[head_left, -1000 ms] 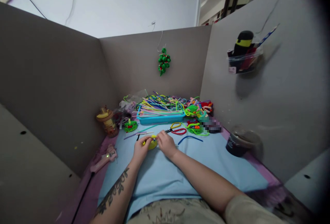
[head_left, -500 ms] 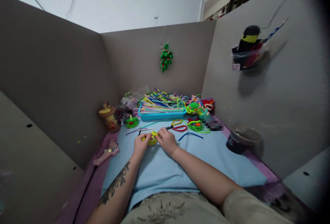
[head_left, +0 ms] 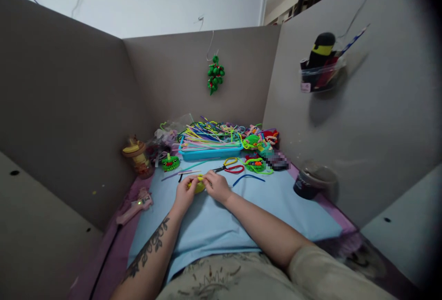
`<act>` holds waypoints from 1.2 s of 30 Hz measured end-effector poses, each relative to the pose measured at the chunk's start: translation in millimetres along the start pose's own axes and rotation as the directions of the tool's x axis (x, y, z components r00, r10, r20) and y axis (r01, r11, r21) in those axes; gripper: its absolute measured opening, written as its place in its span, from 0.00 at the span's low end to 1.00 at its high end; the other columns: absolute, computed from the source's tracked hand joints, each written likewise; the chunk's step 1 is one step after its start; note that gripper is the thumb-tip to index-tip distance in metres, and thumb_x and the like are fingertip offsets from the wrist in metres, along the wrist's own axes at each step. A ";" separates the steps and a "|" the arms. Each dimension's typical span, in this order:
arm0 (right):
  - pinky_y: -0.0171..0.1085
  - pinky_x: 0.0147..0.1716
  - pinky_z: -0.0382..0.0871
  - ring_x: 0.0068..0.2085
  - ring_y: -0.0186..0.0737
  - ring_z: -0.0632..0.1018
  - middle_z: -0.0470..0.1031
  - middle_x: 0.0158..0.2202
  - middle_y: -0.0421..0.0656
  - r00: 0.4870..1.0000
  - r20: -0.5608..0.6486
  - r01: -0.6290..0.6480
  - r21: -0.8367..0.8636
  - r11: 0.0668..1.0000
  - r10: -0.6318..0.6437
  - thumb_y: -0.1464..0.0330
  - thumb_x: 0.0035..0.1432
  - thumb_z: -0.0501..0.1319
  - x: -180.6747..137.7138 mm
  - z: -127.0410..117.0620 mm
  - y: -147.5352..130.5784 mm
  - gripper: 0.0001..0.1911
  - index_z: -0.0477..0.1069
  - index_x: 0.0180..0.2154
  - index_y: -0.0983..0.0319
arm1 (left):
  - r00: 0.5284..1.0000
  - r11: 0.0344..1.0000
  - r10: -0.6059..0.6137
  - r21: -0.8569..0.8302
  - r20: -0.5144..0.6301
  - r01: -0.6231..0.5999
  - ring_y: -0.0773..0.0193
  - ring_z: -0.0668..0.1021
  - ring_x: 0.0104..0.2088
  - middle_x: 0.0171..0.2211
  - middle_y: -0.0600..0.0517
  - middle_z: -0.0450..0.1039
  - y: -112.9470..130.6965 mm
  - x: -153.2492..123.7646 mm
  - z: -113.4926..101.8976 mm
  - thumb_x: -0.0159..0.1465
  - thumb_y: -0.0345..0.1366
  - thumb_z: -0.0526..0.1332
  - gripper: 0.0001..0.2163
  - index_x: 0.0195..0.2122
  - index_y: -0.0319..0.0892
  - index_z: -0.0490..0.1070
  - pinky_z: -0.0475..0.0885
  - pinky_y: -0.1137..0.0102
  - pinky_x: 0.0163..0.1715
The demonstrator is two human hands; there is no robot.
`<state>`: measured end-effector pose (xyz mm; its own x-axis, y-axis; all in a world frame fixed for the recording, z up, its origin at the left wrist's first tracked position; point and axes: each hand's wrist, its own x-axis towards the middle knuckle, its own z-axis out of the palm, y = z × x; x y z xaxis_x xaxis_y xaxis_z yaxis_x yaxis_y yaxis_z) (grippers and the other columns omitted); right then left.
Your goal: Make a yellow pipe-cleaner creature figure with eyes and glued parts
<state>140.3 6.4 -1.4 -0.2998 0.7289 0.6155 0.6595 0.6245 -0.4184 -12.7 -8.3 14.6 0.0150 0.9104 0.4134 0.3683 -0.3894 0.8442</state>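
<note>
Between my two hands is a yellow pipe cleaner (head_left: pixel 199 187), bent into a rounded piece whose full shape my fingers hide. My left hand (head_left: pixel 186 194) pinches its left side. On the other side, my right hand (head_left: pixel 217 185) is closed on it too, thumb and fingertips close to those of the left. Just beyond the right hand lie scissors (head_left: pixel 230 167) with one yellow and one red handle loop. A blue pipe cleaner (head_left: pixel 248 177) lies curved to the right. Left of the scissors, a green frog-like pipe-cleaner piece (head_left: pixel 170 163) rests near several loose stems.
A blue tray (head_left: pixel 210 154) full of coloured pipe cleaners stands at the back, with finished pieces (head_left: pixel 253 142) heaped beside it. A pink glue gun (head_left: pixel 136 208) and a lidded cup (head_left: pixel 139 159) are left; a dark tub (head_left: pixel 307 182) is right. Grey panels (head_left: pixel 203 69) enclose the table.
The whole view has shifted, so things appear slightly further left. My fingers have moved a little on the yellow pipe cleaner, and both hands still hold it.
</note>
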 end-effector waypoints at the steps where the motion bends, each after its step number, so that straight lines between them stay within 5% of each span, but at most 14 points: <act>1: 0.31 0.34 0.61 0.35 0.35 0.71 0.70 0.33 0.42 1.000 -0.011 -0.016 -0.005 1.000 0.016 0.70 0.60 0.51 0.2 0.5 0.8 0.08 0.69 0.34 0.60 | 1.000 1.000 -0.009 0.012 -0.001 0.009 0.60 0.75 0.37 0.35 0.48 0.76 -0.5 0.3 0.2 0.57 0.42 0.55 0.12 0.31 0.39 0.73 0.68 0.67 0.40; 22: 0.33 0.31 0.58 0.31 0.36 0.69 0.68 0.30 0.41 0.996 -0.086 -0.009 -0.177 0.984 -0.006 0.69 0.55 0.57 0.9 0.3 -1.4 0.04 0.66 0.28 0.61 | 0.967 0.968 -0.247 -0.056 -0.064 0.243 0.63 0.74 0.26 0.23 0.50 0.75 2.3 1.5 2.4 0.52 0.46 0.59 0.16 0.24 0.37 0.76 0.67 0.73 0.28; 28: 0.33 0.32 0.60 0.34 0.37 0.70 0.68 0.32 0.42 0.997 -0.074 -0.018 -0.121 0.992 0.009 0.71 0.53 0.58 1.4 0.7 0.0 0.00 0.66 0.30 0.61 | 0.984 0.982 -0.170 -0.097 -0.053 0.165 0.63 0.75 0.31 0.31 0.48 0.76 -2.9 2.1 5.2 0.54 0.43 0.58 0.13 0.26 0.38 0.74 0.68 0.72 0.33; 36: 0.34 0.38 0.63 0.37 0.38 0.71 0.70 0.35 0.43 0.999 -0.026 0.046 0.025 0.999 -0.045 0.71 0.55 0.56 0.5 -0.4 1.6 0.08 0.68 0.39 0.60 | 0.996 0.995 -0.084 -0.063 -0.043 0.081 0.62 0.75 0.32 0.31 0.50 0.74 -12.0 1.6 5.2 0.56 0.37 0.56 0.09 0.34 0.39 0.71 0.69 0.70 0.34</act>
<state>141.4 7.7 -1.5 -0.3111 0.6924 0.6510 0.6273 0.6642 -0.4066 -12.3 -1.4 3.4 -0.0563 0.9329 0.3556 0.3089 -0.3224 0.8948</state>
